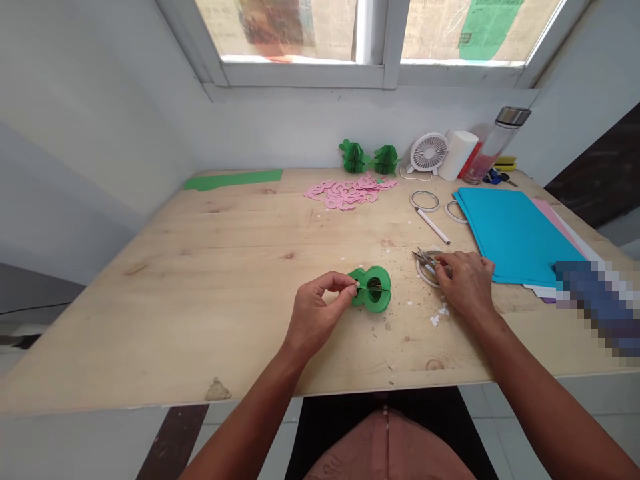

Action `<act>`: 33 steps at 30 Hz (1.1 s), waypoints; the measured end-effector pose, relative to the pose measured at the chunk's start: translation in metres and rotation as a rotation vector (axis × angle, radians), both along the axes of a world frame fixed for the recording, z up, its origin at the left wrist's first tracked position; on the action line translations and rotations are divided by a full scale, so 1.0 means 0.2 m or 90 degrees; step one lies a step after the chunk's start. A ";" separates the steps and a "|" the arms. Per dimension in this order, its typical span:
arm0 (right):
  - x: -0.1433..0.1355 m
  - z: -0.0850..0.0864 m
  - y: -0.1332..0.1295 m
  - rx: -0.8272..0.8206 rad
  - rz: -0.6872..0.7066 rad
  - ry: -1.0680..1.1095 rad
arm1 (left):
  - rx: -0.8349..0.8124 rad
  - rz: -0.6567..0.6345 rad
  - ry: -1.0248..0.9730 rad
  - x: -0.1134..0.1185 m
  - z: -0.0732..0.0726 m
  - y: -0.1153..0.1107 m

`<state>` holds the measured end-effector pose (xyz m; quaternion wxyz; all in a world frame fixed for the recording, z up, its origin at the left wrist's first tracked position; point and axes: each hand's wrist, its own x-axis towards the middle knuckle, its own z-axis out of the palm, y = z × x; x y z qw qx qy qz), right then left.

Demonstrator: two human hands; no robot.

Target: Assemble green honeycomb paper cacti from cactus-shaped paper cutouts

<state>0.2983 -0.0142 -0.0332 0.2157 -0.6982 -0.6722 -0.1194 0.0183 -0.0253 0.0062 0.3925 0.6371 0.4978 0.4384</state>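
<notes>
Near the front middle of the table, a green paper piece point(379, 300) with rounded lobes lies with an oval opening in it. My left hand point(320, 308) pinches its left end between thumb and fingertips. To the right, my right hand point(466, 280) has its fingers closed on the handles of small metal pliers point(425, 259), whose jaws point up and left. A roll of tape point(424, 277) lies under the pliers. White paper scraps point(435, 321) are scattered between the hands.
Pink paper cutouts point(345, 193) lie behind, near two green paper shapes point(385, 160). A white pen point(433, 226) and tape rolls point(425, 201) sit beside blue sheets point(520, 233). A small fan point(429, 153), white roll point(459, 155) and bottle point(500, 143) stand at the back right.
</notes>
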 end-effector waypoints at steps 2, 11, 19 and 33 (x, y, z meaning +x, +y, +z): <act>-0.02 0.02 -0.01 0.035 0.012 0.001 | 0.011 0.002 0.011 0.01 -0.01 -0.01; -0.31 0.24 -0.18 -0.018 0.255 0.270 | -0.129 -0.063 -0.158 0.07 0.01 -0.04; -0.44 0.26 -0.21 -0.029 0.287 0.276 | 0.017 -0.011 -0.027 0.08 0.03 -0.08; -0.39 0.15 -0.09 -0.155 0.223 0.395 | 0.279 -0.045 0.279 0.12 0.05 0.11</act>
